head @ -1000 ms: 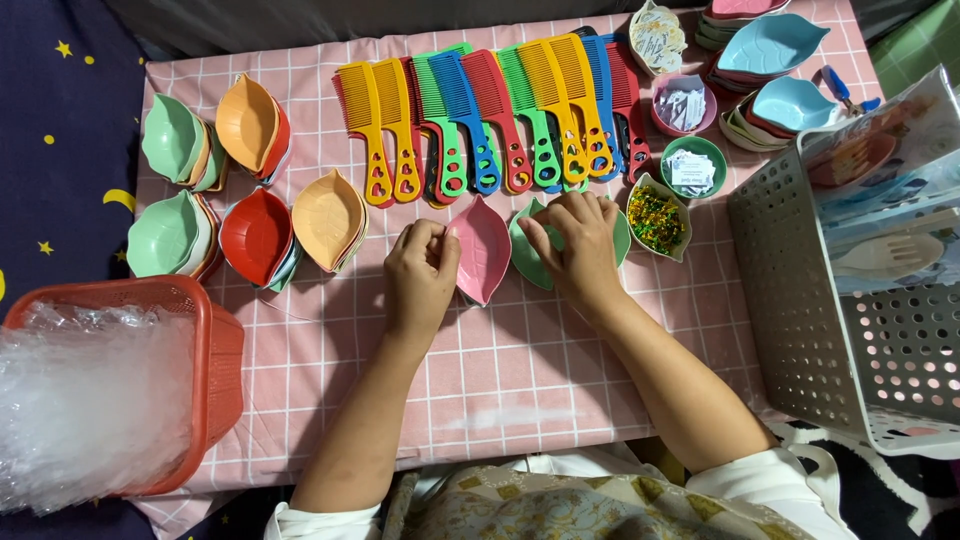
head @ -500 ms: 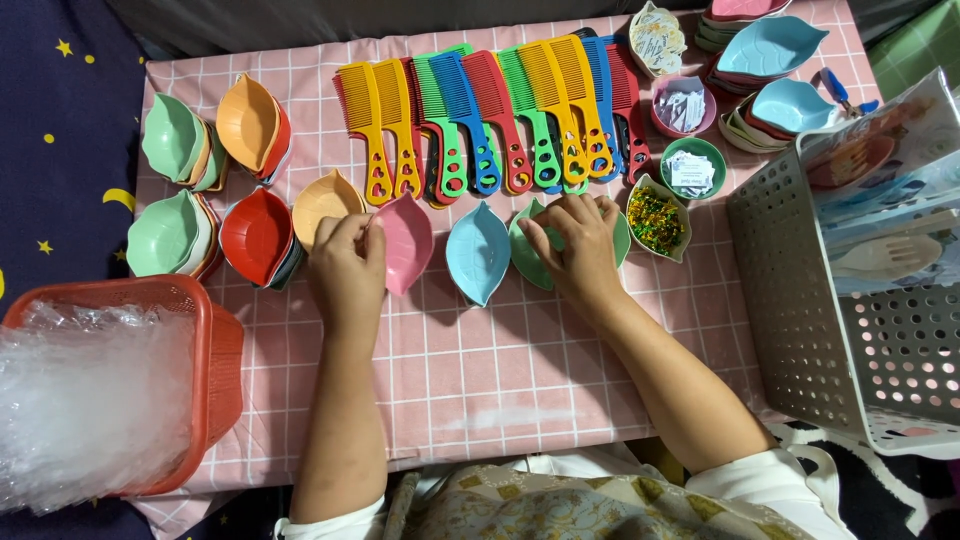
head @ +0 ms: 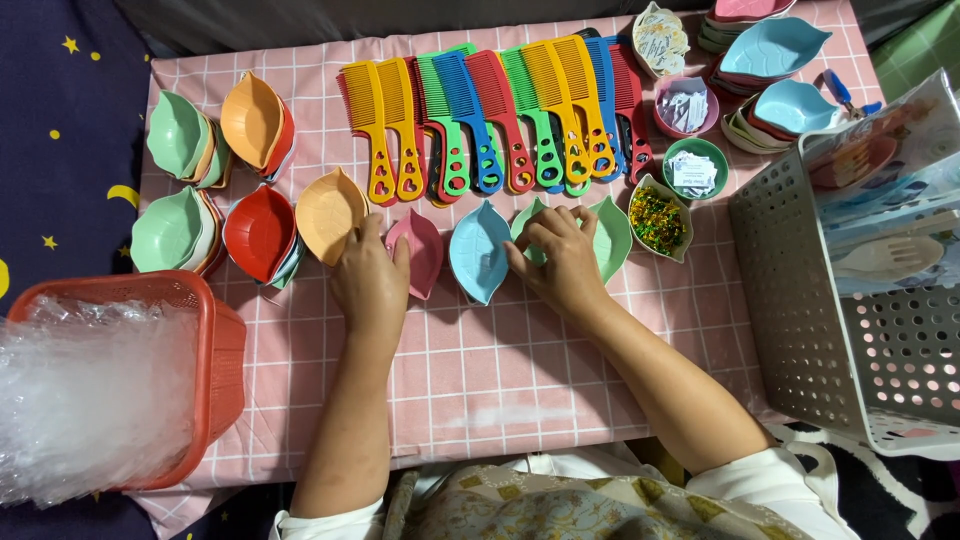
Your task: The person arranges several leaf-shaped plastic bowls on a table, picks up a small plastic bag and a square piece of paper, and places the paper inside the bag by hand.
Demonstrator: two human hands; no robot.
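Note:
On a pink checked cloth [head: 520, 370] lies a row of leaf-shaped dishes: orange [head: 328, 212], pink [head: 420, 250], blue [head: 480, 250] and green [head: 610, 235]. My left hand [head: 368, 285] rests palm down between the orange and pink dishes, fingers touching the pink one. My right hand [head: 560, 260] covers a green dish, fingers curled on its rim, beside the other green dish. Behind them lies a row of coloured combs [head: 500, 120].
Stacks of leaf dishes [head: 215, 180] stand at the left and at the back right [head: 770, 60]. A red basket of clear plastic bags [head: 100, 380] sits front left. A grey perforated basket [head: 850, 290] stands at the right. Small bowls [head: 695, 165] hold papers and beads.
My left hand slid leftward with the pink dish from beside my right hand to next to the orange dish. A blue dish now shows between the hands. My right hand stayed put.

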